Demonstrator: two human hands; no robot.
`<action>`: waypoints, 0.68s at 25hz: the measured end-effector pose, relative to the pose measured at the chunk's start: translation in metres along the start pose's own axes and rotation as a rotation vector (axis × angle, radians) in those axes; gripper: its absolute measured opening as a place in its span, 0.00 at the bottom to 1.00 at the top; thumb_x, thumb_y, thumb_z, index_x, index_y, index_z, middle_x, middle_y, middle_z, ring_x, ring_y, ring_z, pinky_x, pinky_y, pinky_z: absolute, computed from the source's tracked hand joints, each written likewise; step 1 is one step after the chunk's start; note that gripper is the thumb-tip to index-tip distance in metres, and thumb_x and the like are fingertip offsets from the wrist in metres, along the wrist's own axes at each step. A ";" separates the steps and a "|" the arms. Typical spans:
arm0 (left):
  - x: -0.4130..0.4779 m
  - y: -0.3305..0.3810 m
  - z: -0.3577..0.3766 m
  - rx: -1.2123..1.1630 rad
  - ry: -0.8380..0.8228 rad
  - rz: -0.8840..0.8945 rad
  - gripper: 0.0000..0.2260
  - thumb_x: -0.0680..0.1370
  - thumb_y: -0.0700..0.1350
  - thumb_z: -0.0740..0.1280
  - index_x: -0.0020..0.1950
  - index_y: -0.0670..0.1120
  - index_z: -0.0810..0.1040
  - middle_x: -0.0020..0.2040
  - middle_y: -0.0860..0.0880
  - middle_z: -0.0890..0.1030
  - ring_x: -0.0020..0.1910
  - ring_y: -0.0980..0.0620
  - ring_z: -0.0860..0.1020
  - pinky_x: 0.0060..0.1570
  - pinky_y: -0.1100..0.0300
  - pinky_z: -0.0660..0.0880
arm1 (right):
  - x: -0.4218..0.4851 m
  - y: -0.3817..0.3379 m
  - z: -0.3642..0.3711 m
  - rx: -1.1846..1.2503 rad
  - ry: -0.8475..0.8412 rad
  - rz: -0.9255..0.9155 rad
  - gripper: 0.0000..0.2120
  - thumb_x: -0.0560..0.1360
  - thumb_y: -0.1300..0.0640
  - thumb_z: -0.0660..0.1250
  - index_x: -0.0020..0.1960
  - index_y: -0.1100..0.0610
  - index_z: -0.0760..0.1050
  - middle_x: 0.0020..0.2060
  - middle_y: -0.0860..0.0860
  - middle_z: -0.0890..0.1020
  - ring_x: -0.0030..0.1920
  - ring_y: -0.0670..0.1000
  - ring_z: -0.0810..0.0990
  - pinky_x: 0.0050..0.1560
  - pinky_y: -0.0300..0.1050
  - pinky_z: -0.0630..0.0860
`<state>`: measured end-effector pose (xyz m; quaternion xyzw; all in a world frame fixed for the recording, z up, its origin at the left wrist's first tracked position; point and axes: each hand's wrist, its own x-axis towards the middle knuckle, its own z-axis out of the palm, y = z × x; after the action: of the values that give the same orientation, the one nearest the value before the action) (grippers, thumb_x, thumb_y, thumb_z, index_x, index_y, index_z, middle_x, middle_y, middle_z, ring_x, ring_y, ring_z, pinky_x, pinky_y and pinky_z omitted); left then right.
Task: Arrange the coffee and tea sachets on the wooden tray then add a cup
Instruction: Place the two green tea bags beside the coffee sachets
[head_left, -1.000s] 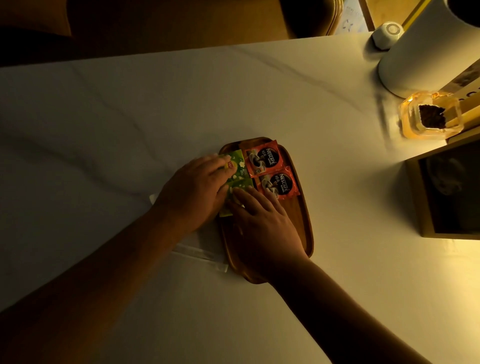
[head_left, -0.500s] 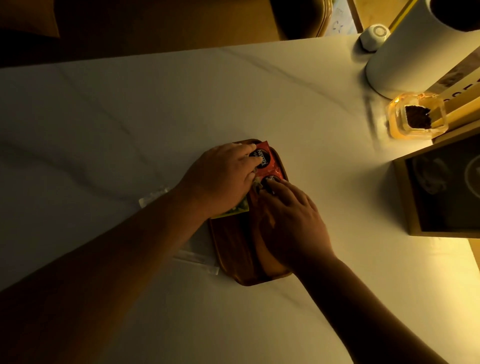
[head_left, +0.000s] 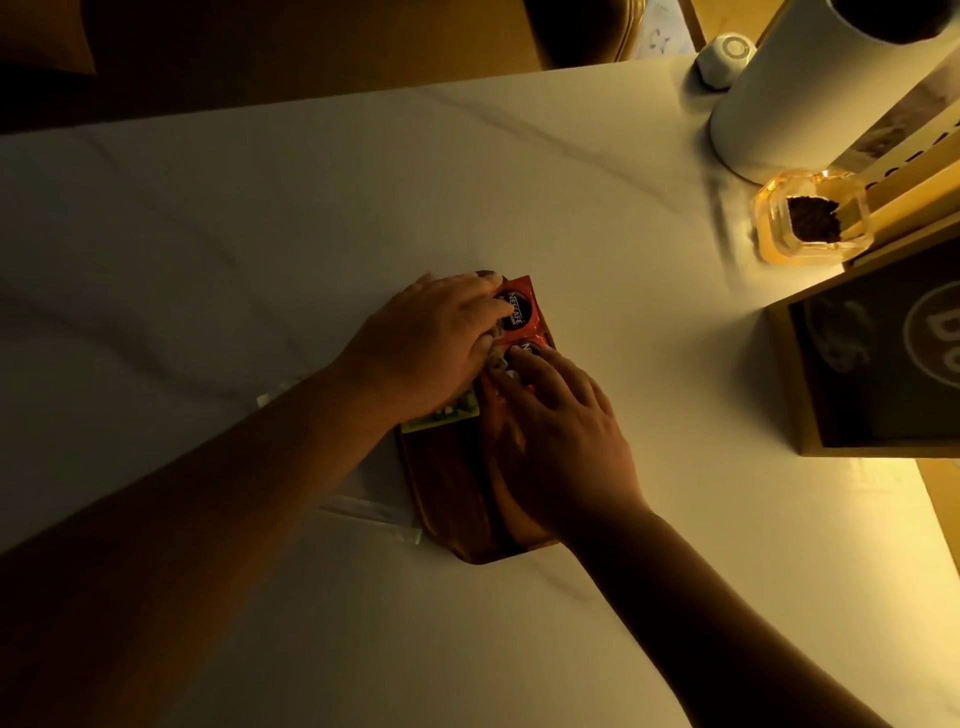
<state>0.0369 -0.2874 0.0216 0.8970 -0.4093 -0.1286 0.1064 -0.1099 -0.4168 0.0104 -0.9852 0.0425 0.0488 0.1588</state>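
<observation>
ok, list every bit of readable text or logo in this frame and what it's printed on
"NESCAFE": far red sachet on the wooden tray, partly under the left hand.
"N...": near red sachet, the rest hidden by the right hand.
"DO": large letters in a ring on the dark framed sign, cut off at the frame edge.
Green sachet: print too blurred to read.
Booklet strip beside the white cylinder: dark marks, unreadable.

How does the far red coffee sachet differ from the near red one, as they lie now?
The far red sachet shows most of its face and logo; the near red sachet is almost hidden under the right hand. The left hand touches the far one; right fingers press the near one. Both lie on the wooden tray.
</observation>
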 end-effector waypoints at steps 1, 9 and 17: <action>-0.009 -0.004 -0.004 0.001 0.070 -0.031 0.18 0.81 0.47 0.60 0.70 0.47 0.72 0.73 0.45 0.72 0.71 0.44 0.70 0.68 0.47 0.68 | -0.003 -0.006 0.001 0.001 0.007 -0.036 0.24 0.79 0.42 0.57 0.72 0.48 0.71 0.73 0.51 0.75 0.75 0.58 0.66 0.71 0.57 0.61; -0.077 -0.028 0.009 0.046 0.095 -0.099 0.16 0.79 0.46 0.65 0.66 0.45 0.79 0.68 0.45 0.78 0.62 0.42 0.75 0.58 0.47 0.75 | -0.004 -0.045 0.018 -0.032 -0.226 -0.201 0.27 0.76 0.42 0.66 0.73 0.47 0.70 0.76 0.54 0.70 0.77 0.62 0.63 0.73 0.60 0.51; -0.058 -0.027 0.014 0.067 0.100 -0.107 0.19 0.79 0.48 0.64 0.69 0.46 0.75 0.70 0.46 0.75 0.65 0.42 0.72 0.58 0.47 0.74 | -0.001 -0.047 0.014 -0.065 -0.161 -0.181 0.24 0.75 0.44 0.68 0.69 0.49 0.75 0.73 0.55 0.75 0.74 0.63 0.69 0.70 0.60 0.52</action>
<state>0.0145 -0.2270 0.0091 0.9259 -0.3592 -0.0754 0.0894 -0.1076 -0.3682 0.0115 -0.9826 -0.0611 0.1144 0.1333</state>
